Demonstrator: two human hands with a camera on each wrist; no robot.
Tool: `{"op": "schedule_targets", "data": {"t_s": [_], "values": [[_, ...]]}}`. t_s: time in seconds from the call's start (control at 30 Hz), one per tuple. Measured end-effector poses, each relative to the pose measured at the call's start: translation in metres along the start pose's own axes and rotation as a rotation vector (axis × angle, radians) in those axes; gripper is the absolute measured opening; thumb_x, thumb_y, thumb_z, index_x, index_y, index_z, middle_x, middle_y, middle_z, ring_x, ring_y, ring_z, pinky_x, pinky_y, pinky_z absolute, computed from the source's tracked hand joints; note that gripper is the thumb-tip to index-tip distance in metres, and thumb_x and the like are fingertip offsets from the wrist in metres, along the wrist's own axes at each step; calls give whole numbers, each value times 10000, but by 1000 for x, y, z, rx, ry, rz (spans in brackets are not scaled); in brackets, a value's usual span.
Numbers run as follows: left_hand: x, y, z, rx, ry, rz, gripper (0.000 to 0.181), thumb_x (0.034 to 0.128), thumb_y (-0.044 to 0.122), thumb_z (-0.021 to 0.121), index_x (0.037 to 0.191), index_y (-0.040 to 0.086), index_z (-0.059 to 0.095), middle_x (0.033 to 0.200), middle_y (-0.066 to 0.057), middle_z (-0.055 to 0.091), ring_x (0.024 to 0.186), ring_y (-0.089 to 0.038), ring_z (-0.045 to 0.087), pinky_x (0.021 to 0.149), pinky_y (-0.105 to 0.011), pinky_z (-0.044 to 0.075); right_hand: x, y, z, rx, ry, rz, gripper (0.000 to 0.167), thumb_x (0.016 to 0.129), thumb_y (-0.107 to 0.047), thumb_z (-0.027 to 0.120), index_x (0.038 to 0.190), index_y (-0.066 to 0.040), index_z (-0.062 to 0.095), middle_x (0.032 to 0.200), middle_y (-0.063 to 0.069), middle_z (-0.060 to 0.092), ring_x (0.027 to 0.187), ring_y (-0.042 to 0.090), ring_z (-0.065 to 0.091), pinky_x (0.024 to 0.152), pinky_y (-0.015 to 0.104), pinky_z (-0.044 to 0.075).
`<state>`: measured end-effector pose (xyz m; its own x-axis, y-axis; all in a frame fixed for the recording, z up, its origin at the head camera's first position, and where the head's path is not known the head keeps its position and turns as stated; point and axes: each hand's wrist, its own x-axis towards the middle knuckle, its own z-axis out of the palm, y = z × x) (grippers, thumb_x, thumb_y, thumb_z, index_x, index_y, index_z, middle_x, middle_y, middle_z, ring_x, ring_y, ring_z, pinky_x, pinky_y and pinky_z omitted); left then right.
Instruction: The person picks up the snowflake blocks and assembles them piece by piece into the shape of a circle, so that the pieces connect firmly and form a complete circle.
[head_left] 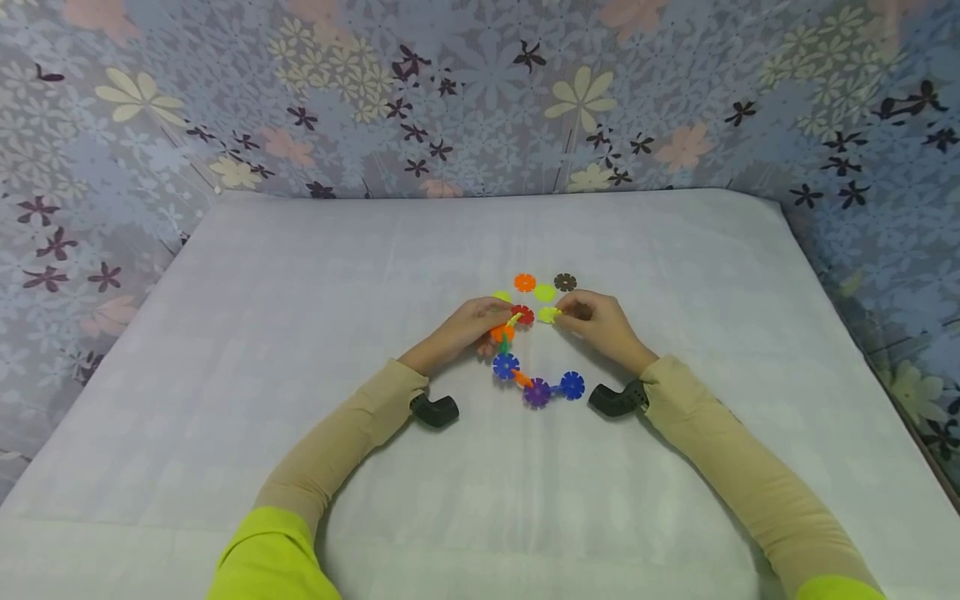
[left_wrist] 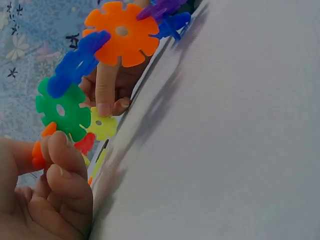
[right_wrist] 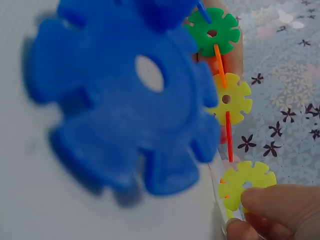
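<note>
A chain of slotted flower-shaped plastic discs curves between the hands in the head view. My left hand (head_left: 480,323) pinches it at an orange disc (left_wrist: 37,154), with a green disc (left_wrist: 63,110) beside the fingertips. A red disc (head_left: 522,315) ends the chain at the far side, joined to a yellow one (right_wrist: 232,99). Toward the near side come blue (head_left: 506,366), orange and purple (head_left: 537,392) discs, ending in a blue one (head_left: 572,385). Between thumb and finger, my right hand (head_left: 600,323) pinches a separate yellow disc (right_wrist: 247,185), a small gap from the red disc.
Beyond the hands lie loose discs: orange (head_left: 525,282), dark brown (head_left: 566,282), yellow (head_left: 545,292) and another yellow (head_left: 502,296). A white cloth (head_left: 300,275) covers the table. Flower-patterned fabric (head_left: 480,100) hangs behind it. Black camera mounts (head_left: 435,411) sit at both wrists.
</note>
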<state>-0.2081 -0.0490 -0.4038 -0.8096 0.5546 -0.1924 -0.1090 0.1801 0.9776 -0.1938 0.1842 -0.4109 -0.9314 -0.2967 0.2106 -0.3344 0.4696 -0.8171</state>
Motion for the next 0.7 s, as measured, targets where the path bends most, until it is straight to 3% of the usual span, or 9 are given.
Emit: {"op": "schedule_targets", "data": {"t_s": [0.1, 0.2, 0.33, 0.5, 0.7], "values": [[-1, 1, 0, 3, -26, -8, 401, 944, 203, 463, 1243, -63, 445, 576, -39, 456, 411, -115, 436, 433, -220, 397, -1, -5, 2, 7, 9, -20, 126, 803, -6, 649, 920, 38, 633, 895, 146, 614, 801, 232, 553, 733, 327, 434], [0, 3, -1, -10, -10, -31, 369, 941, 189, 464, 1214, -59, 478, 585, -36, 448, 392, -106, 421, 413, -215, 384, -2, -20, 1, 24, 3, -49, 124, 796, 46, 633, 915, 79, 624, 919, 190, 610, 847, 285, 562, 786, 384, 434], [2, 4, 0, 9, 27, -57, 318, 928, 237, 498, 1096, -25, 562, 615, -37, 451, 387, -111, 401, 400, -221, 367, 0, -18, 3, 70, -11, -68, 128, 798, 15, 646, 919, 55, 636, 910, 151, 616, 863, 251, 570, 805, 335, 438], [4, 3, 3, 56, 79, -47, 317, 903, 285, 540, 1014, -1, 619, 681, -29, 495, 430, -104, 385, 419, -221, 343, 2, -3, 7, 140, 7, -106, 110, 774, 2, 675, 881, 18, 653, 874, 98, 623, 828, 165, 579, 774, 264, 451], [5, 4, 6, 92, 151, -20, 303, 897, 268, 552, 1015, 7, 651, 885, -32, 591, 693, -106, 467, 621, -229, 384, 1, -13, 8, 197, 24, -174, 80, 738, 105, 662, 800, 62, 636, 805, 147, 611, 753, 142, 577, 711, 223, 463]]}}
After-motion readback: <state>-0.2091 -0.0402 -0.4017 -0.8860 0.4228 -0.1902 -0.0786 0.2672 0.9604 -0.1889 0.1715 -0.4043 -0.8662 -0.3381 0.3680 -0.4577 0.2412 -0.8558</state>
